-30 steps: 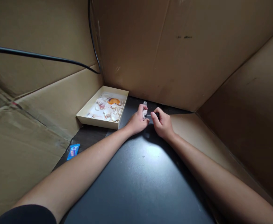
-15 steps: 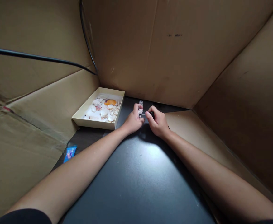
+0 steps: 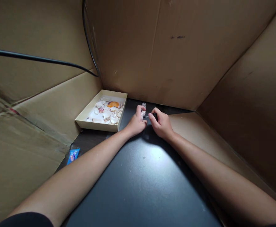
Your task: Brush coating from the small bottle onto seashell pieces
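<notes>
My left hand (image 3: 138, 121) is closed round a small whitish, rough-surfaced piece (image 3: 143, 113), with a clear glass-like top (image 3: 144, 104) showing above the fingers. Just to its right, my right hand (image 3: 161, 122) grips a black-handled tool (image 3: 155, 116). The tool's thin metal tip (image 3: 146, 117) points left at the whitish piece; whether they touch is too small to tell. Both hands are over the far part of the dark table (image 3: 128, 183). Left of them stands a cream tray (image 3: 97, 126) holding several shells (image 3: 106, 115) and an orange shell (image 3: 113, 104).
Cardboard walls (image 3: 138, 47) stand behind and on both sides. A blue packet (image 3: 73, 155) lies left of my left forearm. Black cables (image 3: 43, 59) run along the upper left. A cardboard flap (image 3: 194, 132) lies right of the hands.
The whole view has shifted slightly, so things appear a little further right and lower. The thin tip now sits tilted between the hands. Both hands keep their grips.
</notes>
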{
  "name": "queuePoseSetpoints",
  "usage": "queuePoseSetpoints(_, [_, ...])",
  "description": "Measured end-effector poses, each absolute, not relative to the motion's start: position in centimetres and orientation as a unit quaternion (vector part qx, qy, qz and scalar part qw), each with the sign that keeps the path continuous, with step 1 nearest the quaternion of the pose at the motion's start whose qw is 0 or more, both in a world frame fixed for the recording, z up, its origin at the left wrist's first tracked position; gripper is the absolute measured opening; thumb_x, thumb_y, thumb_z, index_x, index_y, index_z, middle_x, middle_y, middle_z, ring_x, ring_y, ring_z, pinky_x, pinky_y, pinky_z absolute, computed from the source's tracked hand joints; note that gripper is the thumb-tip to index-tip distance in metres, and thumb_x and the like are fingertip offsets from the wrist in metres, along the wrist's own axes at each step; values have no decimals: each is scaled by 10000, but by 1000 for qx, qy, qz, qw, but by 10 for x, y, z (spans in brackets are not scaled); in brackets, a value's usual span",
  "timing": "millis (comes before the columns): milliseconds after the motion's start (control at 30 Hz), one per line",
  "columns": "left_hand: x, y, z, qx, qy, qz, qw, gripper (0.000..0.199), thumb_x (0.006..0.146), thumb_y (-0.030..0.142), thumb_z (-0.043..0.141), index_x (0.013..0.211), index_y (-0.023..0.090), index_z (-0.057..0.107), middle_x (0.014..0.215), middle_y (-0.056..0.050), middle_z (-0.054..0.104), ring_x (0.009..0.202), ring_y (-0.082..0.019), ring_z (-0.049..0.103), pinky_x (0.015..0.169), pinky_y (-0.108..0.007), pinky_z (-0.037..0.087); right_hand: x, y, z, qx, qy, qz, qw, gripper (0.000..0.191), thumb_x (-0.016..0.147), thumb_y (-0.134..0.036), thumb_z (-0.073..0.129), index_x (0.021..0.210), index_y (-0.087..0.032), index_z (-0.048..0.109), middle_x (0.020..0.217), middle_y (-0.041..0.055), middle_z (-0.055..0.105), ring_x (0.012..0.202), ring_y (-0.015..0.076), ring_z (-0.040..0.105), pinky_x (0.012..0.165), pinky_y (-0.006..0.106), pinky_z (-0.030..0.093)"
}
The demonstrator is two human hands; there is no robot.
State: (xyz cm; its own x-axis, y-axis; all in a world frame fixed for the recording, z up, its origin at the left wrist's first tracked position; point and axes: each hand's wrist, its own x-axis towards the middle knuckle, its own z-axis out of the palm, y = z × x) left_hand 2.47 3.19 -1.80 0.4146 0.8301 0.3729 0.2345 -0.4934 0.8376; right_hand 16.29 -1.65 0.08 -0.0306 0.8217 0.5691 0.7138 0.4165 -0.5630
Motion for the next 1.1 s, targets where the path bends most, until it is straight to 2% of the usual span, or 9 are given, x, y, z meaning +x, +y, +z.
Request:
queuePoseSetpoints(167, [26, 32, -18, 757, 358, 410, 361, 411, 724, 105, 540, 1057, 214, 325, 894, 4, 494, 751, -114, 498, 744, -271, 429, 163, -15, 0, -532, -726, 68, 431, 221, 886, -394, 466, 761, -214, 446, 602, -32, 466, 546, 124, 395, 563, 251, 293])
queuePoseSetpoints(300, [26, 32, -18, 755, 365, 418, 349, 406, 706, 74, 533, 1035, 210, 339, 913, -3, 500, 783, -121, 509, 771, -278, 431, 164, -15, 1, -549, -708, 54, 441, 237, 891, -404, 456, 747, -216, 437, 571, -39, 428, 538, 127, 379, 560, 254, 288])
queuePoseSetpoints(633, [26, 33, -16, 751, 360, 418, 363, 355, 688, 53, 513, 973, 203, 365, 855, 21, 467, 738, -103, 468, 723, -245, 396, 163, -16, 1, -522, -719, 62, 455, 243, 899, -398, 458, 748, -209, 441, 591, -37, 443, 553, 120, 393, 574, 247, 304])
queuePoseSetpoints(800, [26, 33, -16, 746, 361, 425, 365, 352, 696, 73, 532, 972, 207, 359, 866, 17, 479, 752, -110, 476, 727, -251, 394, 163, -16, 0, -553, -719, 57, 416, 230, 894, -404, 464, 765, -213, 462, 601, -24, 485, 556, 135, 419, 574, 256, 301])
queuePoseSetpoints(1100, [25, 33, -14, 743, 368, 432, 354, 329, 705, 70, 516, 984, 205, 405, 872, 13, 500, 765, -112, 483, 739, -250, 409, 165, -14, 0, -568, -709, 42, 417, 279, 912, -445, 432, 750, -219, 458, 579, -21, 476, 539, 141, 421, 561, 260, 292])
